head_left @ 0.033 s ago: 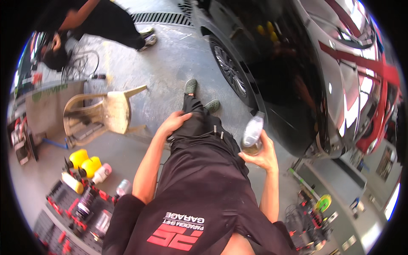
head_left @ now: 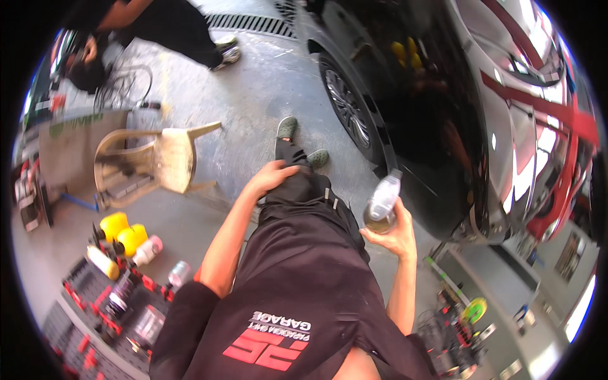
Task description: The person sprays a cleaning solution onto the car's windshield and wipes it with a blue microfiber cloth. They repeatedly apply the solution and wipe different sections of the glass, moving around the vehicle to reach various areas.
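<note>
Right now: R hand (head_left: 391,235) wrapped round clear bottle (head_left: 382,202), held up beside black car (head_left: 437,126). L hand (head_left: 271,177) flat on thigh, holding nothing.

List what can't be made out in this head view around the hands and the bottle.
- Right hand: palm side hidden behind the clear bottle; its cap is blurred against the black car.
- Left hand: fingertips merge with the dark trouser leg, so grip unclear.
- Cart bottles: too small to identify.
- Other person: cut off by the top rim.
</note>
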